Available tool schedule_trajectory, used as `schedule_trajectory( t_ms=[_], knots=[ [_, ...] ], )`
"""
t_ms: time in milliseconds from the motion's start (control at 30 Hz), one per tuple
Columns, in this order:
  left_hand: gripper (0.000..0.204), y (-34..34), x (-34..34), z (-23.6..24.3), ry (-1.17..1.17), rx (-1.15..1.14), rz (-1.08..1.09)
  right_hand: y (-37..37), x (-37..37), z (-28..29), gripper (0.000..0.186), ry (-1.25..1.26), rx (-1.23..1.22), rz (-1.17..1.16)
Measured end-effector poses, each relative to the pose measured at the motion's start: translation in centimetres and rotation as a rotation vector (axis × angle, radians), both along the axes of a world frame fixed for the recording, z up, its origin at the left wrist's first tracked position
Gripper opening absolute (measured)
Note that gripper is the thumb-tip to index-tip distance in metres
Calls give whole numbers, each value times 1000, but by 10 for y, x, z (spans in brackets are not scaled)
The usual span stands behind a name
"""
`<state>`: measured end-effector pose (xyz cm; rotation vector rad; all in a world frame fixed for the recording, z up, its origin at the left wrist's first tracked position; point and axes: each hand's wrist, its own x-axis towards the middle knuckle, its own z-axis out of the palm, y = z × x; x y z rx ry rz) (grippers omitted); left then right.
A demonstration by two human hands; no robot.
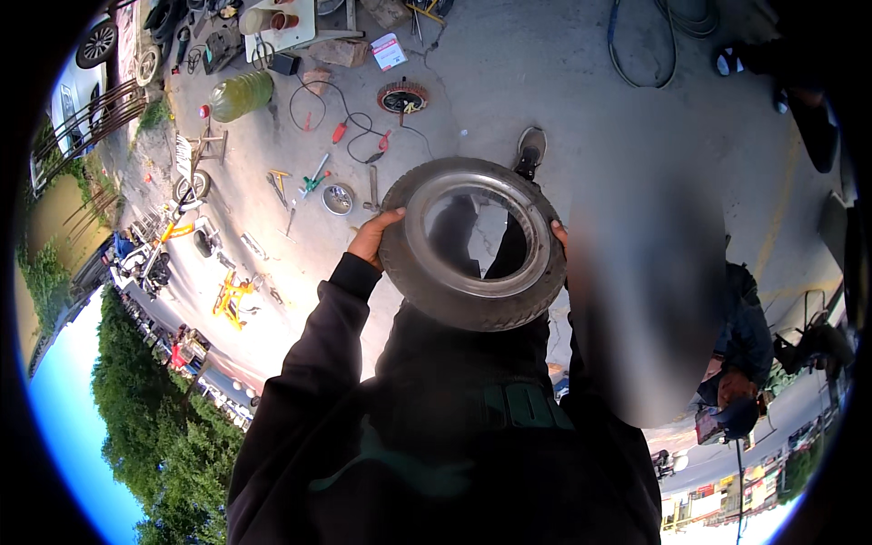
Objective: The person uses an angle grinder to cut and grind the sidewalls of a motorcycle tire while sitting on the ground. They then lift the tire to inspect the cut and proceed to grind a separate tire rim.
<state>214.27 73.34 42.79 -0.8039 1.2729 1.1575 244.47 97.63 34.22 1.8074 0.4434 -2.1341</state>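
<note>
apparently steadying a round silver-rimmed black rubber tyre (481,311), left hand (369,241) and right hand (560,233) grip opposite sides; moving it next calls for even support.

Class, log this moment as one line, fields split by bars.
left hand: grips left edge of tire | right hand: holds its right edge, mostly obscured | left of tire: hammer, metal bowl

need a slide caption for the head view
Left hand and right hand hold a tyre at opposite sides, a hammer and bowl on the ground beyond.
</note>
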Motion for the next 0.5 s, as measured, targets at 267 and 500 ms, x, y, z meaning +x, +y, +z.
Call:
schedule_trajectory(
  t_ms=[267, 500],
  knots=[
    [47, -45, -38, -156, -189, 40, -54, -56, 14, -78, 53, -2, -25, -72],
    [54, -90, -24, -368, -192, 214, -200, -65, -14, -115, 70, -81, 43, -255]
  ],
)
